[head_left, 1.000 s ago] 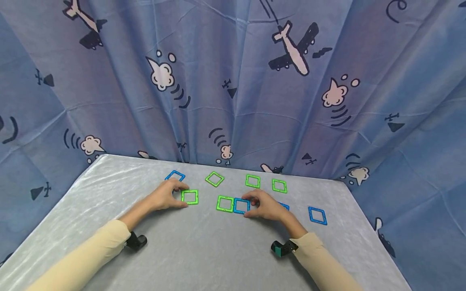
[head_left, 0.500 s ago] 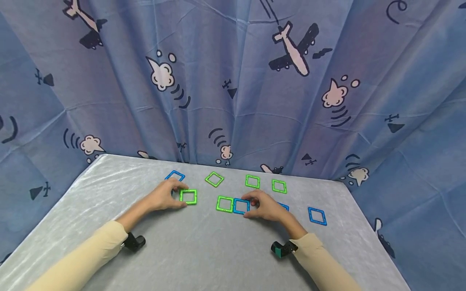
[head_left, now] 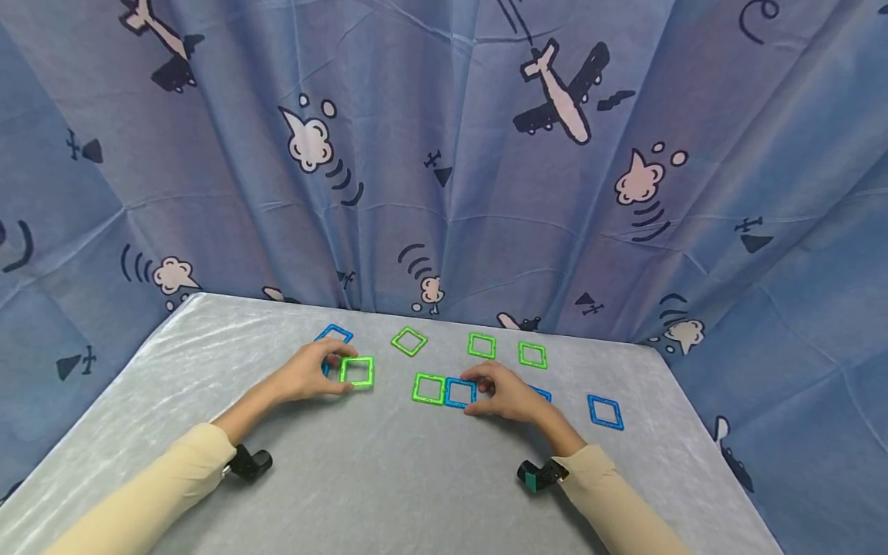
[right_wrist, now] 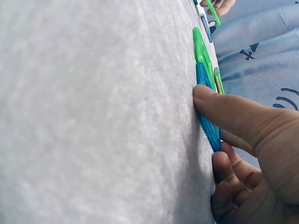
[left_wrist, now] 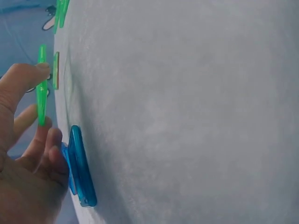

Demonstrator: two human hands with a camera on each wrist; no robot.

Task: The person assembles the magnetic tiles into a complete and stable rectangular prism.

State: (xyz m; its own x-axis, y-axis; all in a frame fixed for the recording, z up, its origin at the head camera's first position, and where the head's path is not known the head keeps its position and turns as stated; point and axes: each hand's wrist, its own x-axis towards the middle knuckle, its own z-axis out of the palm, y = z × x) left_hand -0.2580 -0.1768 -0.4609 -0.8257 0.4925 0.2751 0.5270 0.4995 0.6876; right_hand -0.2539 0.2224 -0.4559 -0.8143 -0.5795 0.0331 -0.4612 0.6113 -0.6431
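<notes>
Right hand point(head_left: 509, 393) pinches a blue square point(head_left: 447, 391), left hand point(head_left: 308, 373) a green square point(head_left: 371, 371).
On the table point(head_left: 402, 478), right thumb and fingers clamp the blue square; another green square point(head_left: 415, 388) touches it at nine o'clock. Between nine and ten, left thumb and fingers clamp theirs above the table. Beyond, three green squares point(head_left: 482, 356) lie at eleven, one and two o'clock.

I see just a strip of one blue square point(head_left: 543, 393) behind the right fingers point(head_left: 477, 371); the left fingers point(head_left: 341, 351) partly cover another blue square point(head_left: 342, 331) beyond. Green squares point(left_wrist: 64, 13) above them get cropped.
</notes>
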